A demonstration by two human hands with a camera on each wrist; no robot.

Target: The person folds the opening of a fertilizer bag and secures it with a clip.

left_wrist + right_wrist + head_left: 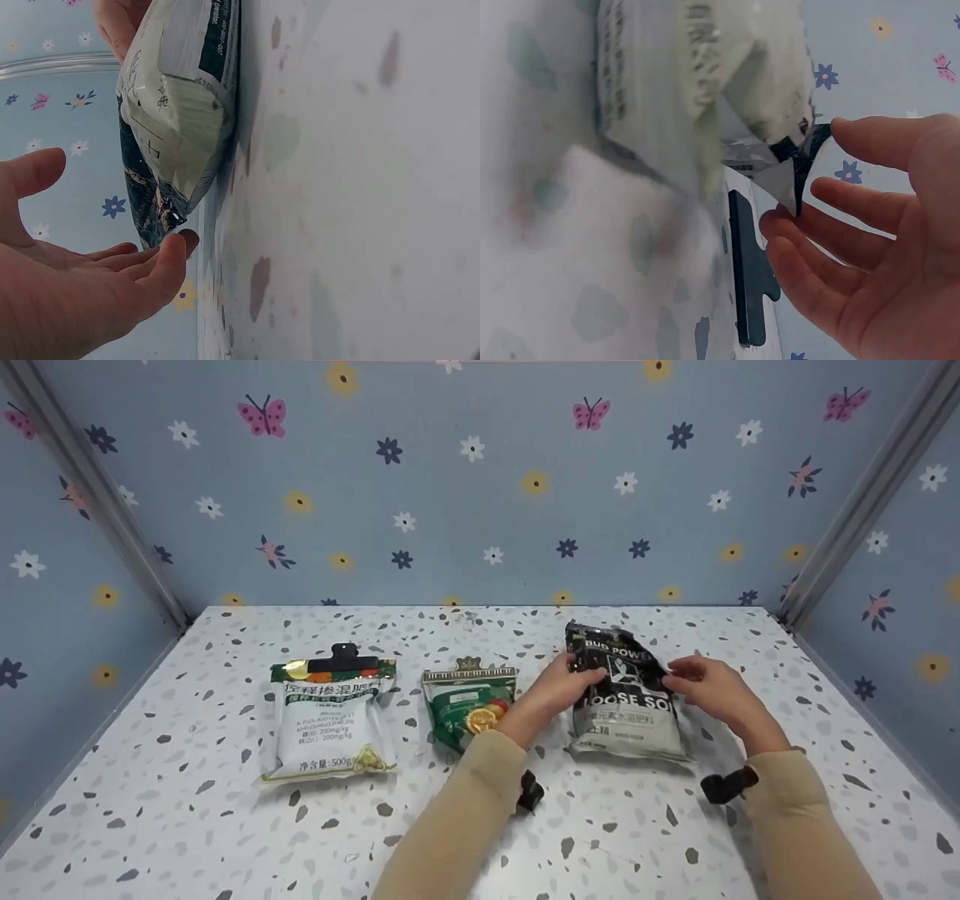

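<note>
A soil fertilizer bag (pixel 630 720), black on top and pale below, with "LOOSE SOI" lettering, stands on the table between both hands. My left hand (pixel 555 690) is at its upper left edge, thumb spread from the fingers. In the left wrist view, the fingertips (pixel 180 247) reach the bag's crumpled top corner. On the other side, my right hand (pixel 709 690) has loosely bent fingers at the bag's upper right edge. The right wrist view shows the thumb and fingertips (pixel 776 221) around the black corner. Beyond that corner lies a black clip (pixel 748 270).
To the left, a white fertilizer bag (pixel 330 735) has a black clip (pixel 345 658) across its top. A smaller green bag (pixel 457 709) with a gold-coloured clip (pixel 469 666) stands beside my left forearm. Flowered panels (pixel 480 487) enclose the speckled table (pixel 225 825) at back and sides.
</note>
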